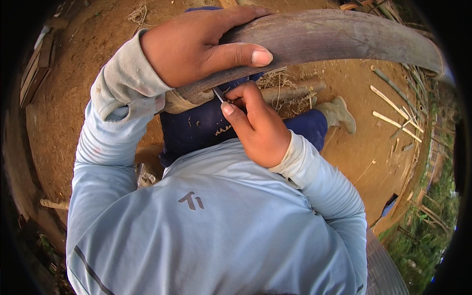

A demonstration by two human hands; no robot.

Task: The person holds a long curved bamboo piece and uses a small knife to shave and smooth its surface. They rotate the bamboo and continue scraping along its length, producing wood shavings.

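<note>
— Where do we find room? Our left hand (196, 44) grips the long curved blade (334, 34) that bars the way above.

— Right of our right hand (258, 130), over bare dirt (364, 147), until the bamboo strips (393, 110).

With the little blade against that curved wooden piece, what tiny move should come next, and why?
Probably a short scraping stroke along the underside: the right hand pinches a thin metal blade with its tip at the long curved grey-brown wooden piece, which the left hand grips from above.
</note>
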